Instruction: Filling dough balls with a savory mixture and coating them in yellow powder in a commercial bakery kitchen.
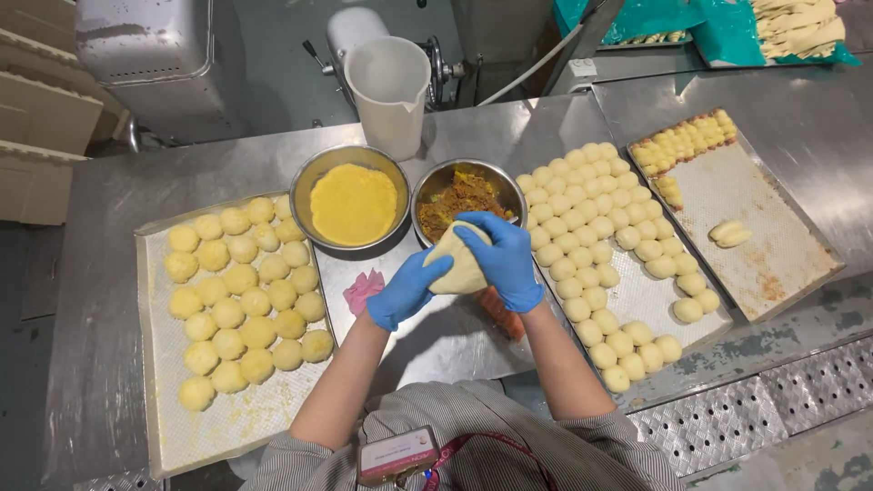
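Dough piece (459, 268) cupped between left hand (406, 291) and right hand (503, 259) — touching both.

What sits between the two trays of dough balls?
In the head view: two metal bowls, a pink scrap and both hands holding flattened dough.

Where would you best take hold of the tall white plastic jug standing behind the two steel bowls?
Probably around the upper body of the tall white plastic jug, coming from the side. It stands upright, its walls flare toward the open rim, and no handle is visible in this view. The round steel bowl of yellow crumbs sits close in front, so a higher grip looks better.
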